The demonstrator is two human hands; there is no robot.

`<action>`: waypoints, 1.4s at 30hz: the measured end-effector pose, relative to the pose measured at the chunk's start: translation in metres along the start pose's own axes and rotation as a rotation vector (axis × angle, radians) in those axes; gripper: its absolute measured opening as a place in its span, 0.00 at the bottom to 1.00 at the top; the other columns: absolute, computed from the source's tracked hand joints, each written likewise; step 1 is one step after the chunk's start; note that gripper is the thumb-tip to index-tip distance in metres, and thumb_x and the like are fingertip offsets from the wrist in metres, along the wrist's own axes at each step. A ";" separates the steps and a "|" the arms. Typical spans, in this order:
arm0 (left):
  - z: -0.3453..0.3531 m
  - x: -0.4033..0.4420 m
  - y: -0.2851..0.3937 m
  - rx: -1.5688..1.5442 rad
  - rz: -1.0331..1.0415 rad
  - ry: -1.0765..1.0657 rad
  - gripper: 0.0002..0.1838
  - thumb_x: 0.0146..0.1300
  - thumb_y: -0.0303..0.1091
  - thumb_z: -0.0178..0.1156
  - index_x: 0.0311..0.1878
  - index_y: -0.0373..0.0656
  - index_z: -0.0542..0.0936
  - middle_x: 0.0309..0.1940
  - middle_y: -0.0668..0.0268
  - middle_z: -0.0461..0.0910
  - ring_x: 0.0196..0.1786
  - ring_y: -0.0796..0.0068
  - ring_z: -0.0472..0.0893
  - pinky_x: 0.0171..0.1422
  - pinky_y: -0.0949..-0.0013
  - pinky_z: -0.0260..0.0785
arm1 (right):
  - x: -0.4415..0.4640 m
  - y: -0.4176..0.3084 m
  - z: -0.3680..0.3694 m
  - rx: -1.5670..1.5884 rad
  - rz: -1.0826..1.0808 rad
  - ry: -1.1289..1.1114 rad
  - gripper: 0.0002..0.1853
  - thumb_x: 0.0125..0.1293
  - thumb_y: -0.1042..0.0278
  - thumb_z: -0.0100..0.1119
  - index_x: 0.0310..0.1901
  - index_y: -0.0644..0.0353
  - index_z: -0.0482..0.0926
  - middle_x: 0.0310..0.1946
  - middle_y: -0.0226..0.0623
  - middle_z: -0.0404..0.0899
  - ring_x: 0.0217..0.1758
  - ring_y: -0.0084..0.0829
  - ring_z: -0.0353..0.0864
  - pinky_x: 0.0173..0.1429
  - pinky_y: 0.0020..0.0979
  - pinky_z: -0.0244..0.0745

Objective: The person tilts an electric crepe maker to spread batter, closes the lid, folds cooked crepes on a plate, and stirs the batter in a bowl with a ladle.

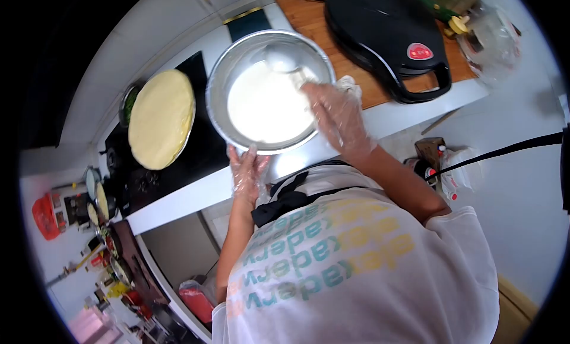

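A large metal bowl holds white liquid and stands at the counter's edge. My right hand, in a clear plastic glove, is closed round the handle of a metal ladle over the bowl's right side. The ladle's round head is inside the bowl, near its far wall. My left hand, also gloved, grips the near rim of the bowl, fingers on the outside and at the rim. Left of the bowl lies a round, pale yellow dough sheet on a round plate or pan.
A closed black electric pan sits on a wooden board at the right. Beyond it are a plastic bag and a yellow-capped bottle. A small bowl of greens stands behind the dough. Bottles are below the counter.
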State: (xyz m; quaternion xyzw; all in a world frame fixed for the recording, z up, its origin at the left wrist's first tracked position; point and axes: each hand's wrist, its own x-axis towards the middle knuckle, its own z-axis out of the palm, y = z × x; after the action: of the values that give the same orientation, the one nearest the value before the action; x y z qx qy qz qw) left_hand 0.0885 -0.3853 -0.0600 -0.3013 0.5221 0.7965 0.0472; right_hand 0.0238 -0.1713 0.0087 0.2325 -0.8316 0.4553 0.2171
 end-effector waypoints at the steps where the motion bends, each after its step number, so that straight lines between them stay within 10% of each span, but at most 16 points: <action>1: -0.005 0.004 -0.003 0.005 0.004 -0.004 0.34 0.59 0.27 0.55 0.65 0.57 0.50 0.44 0.64 0.73 0.38 0.75 0.78 0.39 0.74 0.76 | 0.006 0.005 0.006 0.000 -0.009 0.051 0.15 0.56 0.76 0.50 0.46 0.57 0.73 0.26 0.41 0.73 0.29 0.40 0.75 0.33 0.35 0.69; 8: -0.004 0.004 0.000 -0.044 -0.008 -0.074 0.38 0.60 0.27 0.54 0.66 0.54 0.42 0.38 0.63 0.74 0.38 0.73 0.78 0.41 0.71 0.76 | 0.024 0.013 0.028 0.098 0.077 -0.019 0.12 0.58 0.76 0.49 0.45 0.63 0.72 0.27 0.47 0.74 0.31 0.44 0.76 0.37 0.35 0.71; 21: -0.005 0.003 -0.002 -0.101 0.009 -0.087 0.35 0.59 0.27 0.55 0.65 0.55 0.48 0.36 0.65 0.75 0.36 0.77 0.78 0.40 0.73 0.76 | -0.020 -0.001 0.022 0.448 0.114 -0.410 0.15 0.62 0.79 0.42 0.50 0.63 0.71 0.30 0.31 0.71 0.26 0.17 0.64 0.31 0.18 0.63; 35: -0.007 0.006 -0.008 -0.081 0.041 -0.053 0.35 0.60 0.28 0.55 0.66 0.55 0.48 0.36 0.63 0.77 0.34 0.79 0.78 0.38 0.75 0.78 | -0.015 0.001 -0.027 -0.155 0.209 -0.232 0.13 0.55 0.83 0.47 0.42 0.62 0.74 0.23 0.36 0.73 0.23 0.28 0.72 0.30 0.26 0.69; 42: -0.002 0.000 0.000 -0.077 0.009 -0.051 0.38 0.60 0.28 0.55 0.67 0.56 0.44 0.30 0.69 0.73 0.33 0.81 0.75 0.43 0.72 0.75 | -0.008 0.020 0.029 0.222 0.209 -0.063 0.10 0.60 0.78 0.47 0.43 0.61 0.75 0.24 0.37 0.75 0.25 0.23 0.73 0.31 0.24 0.68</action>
State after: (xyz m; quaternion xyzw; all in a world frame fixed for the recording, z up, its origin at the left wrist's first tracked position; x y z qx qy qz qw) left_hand 0.0890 -0.3867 -0.0604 -0.2803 0.4909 0.8237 0.0454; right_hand 0.0135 -0.1850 -0.0232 0.1815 -0.8022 0.5570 0.1154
